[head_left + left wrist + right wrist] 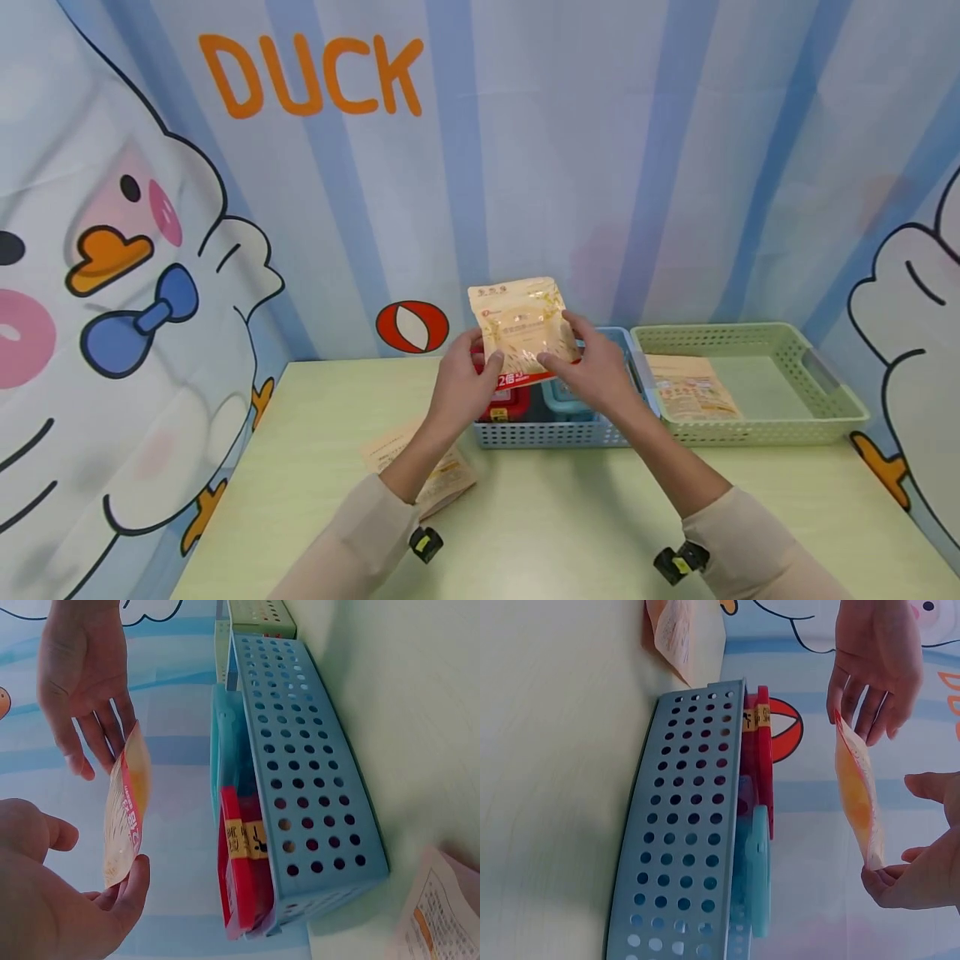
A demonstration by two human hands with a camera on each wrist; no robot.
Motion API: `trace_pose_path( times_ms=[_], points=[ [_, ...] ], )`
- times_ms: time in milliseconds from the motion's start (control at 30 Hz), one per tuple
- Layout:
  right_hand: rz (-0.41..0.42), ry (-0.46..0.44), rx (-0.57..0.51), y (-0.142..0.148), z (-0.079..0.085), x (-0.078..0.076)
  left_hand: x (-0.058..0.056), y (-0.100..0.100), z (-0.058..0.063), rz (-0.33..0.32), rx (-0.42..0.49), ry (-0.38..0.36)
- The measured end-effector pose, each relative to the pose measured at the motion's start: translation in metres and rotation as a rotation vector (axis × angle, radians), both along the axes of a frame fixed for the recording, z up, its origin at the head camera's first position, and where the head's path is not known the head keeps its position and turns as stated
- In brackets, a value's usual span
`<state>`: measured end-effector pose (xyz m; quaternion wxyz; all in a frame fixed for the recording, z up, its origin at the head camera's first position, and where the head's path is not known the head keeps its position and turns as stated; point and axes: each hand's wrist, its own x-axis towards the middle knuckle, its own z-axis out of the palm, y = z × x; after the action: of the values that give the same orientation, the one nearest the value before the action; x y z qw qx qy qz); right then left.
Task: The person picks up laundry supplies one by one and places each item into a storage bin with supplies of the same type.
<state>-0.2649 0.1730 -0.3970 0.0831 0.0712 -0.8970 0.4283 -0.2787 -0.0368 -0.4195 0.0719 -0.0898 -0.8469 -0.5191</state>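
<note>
A cream pouch [523, 323] with a red strip along its lower edge is held up above the blue basket [555, 435], its printed front towards me. My left hand [461, 387] holds it near the lower left edge, and my right hand [596, 375] has the lower right side. Both wrist views show fingers against the edges of the pouch [126, 806]; the thumbs look apart from its face there. Inside the basket stand a red box [506, 407] and a teal-lidded container [562, 404], partly hidden by the pouch and hands.
Right of the blue basket, a green basket [750, 431] contains a paper-coloured packet [693, 387] lying at its left. Another such packet [450, 479] lies on the pale table [315, 467], partly under my left forearm. A duck-print curtain [540, 167] hangs behind.
</note>
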Motion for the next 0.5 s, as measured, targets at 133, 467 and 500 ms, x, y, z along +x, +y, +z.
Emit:
trace_pose_path(
  times_ms=[133,467,500],
  points=[
    [0.001,0.009,0.011,0.008,0.0,0.0,0.0,0.008,-0.003,-0.042,-0.044,0.001],
    [-0.01,-0.03,0.068,0.024,0.005,-0.002,0.004,0.034,-0.003,-0.094,-0.115,-0.039],
    [-0.012,-0.035,0.064,0.027,0.007,-0.002,0.005,0.037,-0.002,-0.096,-0.119,-0.041]
  ],
)
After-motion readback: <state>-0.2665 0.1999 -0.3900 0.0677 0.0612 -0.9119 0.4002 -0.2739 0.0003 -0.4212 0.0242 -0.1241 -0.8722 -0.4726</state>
